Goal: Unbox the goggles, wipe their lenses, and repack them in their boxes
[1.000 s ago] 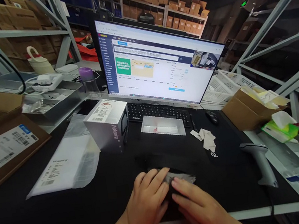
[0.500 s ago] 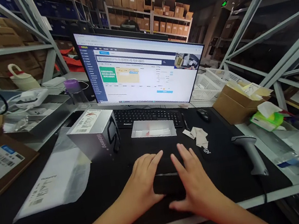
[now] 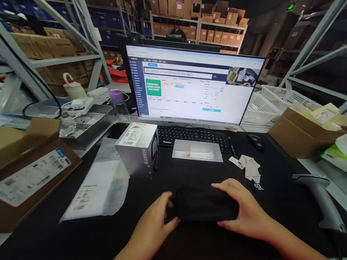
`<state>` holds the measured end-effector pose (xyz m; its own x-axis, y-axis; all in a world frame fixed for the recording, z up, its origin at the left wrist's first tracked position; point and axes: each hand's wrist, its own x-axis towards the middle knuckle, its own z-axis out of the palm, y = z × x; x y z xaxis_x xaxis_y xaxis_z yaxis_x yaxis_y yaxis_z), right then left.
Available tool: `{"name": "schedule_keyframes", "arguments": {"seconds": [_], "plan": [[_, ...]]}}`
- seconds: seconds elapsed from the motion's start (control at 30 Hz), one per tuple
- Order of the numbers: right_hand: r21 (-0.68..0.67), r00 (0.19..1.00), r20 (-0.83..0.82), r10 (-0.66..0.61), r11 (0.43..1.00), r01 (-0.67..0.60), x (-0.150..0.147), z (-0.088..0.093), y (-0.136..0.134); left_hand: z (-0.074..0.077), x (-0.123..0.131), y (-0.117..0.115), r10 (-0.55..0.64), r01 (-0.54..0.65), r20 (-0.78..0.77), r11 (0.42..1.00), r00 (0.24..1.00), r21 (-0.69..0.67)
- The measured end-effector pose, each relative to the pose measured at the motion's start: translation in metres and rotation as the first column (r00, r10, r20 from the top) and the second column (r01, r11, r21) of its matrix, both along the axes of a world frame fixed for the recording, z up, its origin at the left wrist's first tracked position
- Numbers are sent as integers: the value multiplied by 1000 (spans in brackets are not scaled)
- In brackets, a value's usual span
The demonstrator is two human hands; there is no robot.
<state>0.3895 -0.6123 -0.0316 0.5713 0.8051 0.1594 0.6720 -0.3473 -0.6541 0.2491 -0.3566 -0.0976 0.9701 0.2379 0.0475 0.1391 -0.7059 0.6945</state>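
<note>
A dark oblong case (image 3: 204, 203) lies in front of me on the black desk mat (image 3: 165, 246), its outline hard to make out against it. My left hand (image 3: 156, 221) closes on its left end, thumb in front and fingers curled behind. At the other end my right hand (image 3: 245, 208) grips the case between thumb and fingers. Just beyond stands a shallow white open box (image 3: 196, 151) with a paper slip inside. A silver-white carton (image 3: 139, 148) with a labelled top is behind my left hand. Crumpled paper strips (image 3: 249, 167) lie beyond my right hand.
A monitor (image 3: 193, 88) and keyboard (image 3: 190, 134) stand at the back, with a mouse (image 3: 255, 141) to the right. A grey barcode scanner (image 3: 323, 201) lies at right. Leftward are a clear plastic bag (image 3: 100, 188) and an open cardboard box (image 3: 28, 182).
My hands were spread over the case with fingers apart; now they hold its two ends. The view has turned left, so everything sits further right.
</note>
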Motion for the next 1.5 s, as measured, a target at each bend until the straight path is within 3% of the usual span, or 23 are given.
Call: {"name": "schedule_keyframes", "arguments": {"seconds": [0.07, 0.23, 0.37, 0.47, 0.67, 0.8, 0.9, 1.0, 1.1, 1.17, 1.3, 1.37, 1.5], "plan": [[-4, 1000, -5, 10, 1000, -10, -1, 0, -1, 3, 4, -5, 49, -48, 51, 999, 997, -23], [-23, 1000, -17, -2, 1000, 1, 0, 0, -4, 10, 6, -5, -66, 78, 94, 988, 993, -130], [-32, 1000, -6, 16, 999, -16, -1, 0, -3, 10, 6, 1, -90, 128, 115, 914, 989, -386], [-42, 999, 11, 51, 998, -50, -3, 1, -2, 12, 8, 6, -148, 175, 97, 889, 984, -424], [-73, 998, -1, 63, 995, -63, -4, 0, -4, 26, 10, 15, -167, 171, 69, 983, 984, -67], [-87, 999, 12, 33, 996, -32, -1, 0, -3, 28, 8, 26, -160, 133, 169, 978, 973, 162], [-132, 996, 70, 61, 990, -52, -1, 5, 1, 31, 2, 35, -213, 180, 167, 964, 963, 195], [-212, 978, 168, 127, 973, -90, -5, 9, 7, 46, -5, 35, -228, 190, 191, 961, 955, 199], [-256, 956, 257, 141, 964, -73, -12, 10, 18, 70, -1, 16, -216, 163, 335, 970, 917, 180], [-278, 947, 293, 132, 959, -48, -15, 7, 26, 83, 13, -8, -303, 217, 425, 947, 853, 239], [-309, 934, 306, 183, 947, -85, -20, -2, 40, 90, 53, -61, -612, 403, 370, 765, 699, 503], [-263, 927, 319, 198, 958, -114, -21, -6, 42, 87, 64, -72, -647, 434, 327, 730, 689, 528], [-80, 928, 356, 105, 993, -82, -28, -8, 45, 80, 57, -57, -538, 385, 381, 827, 752, 409]]}}
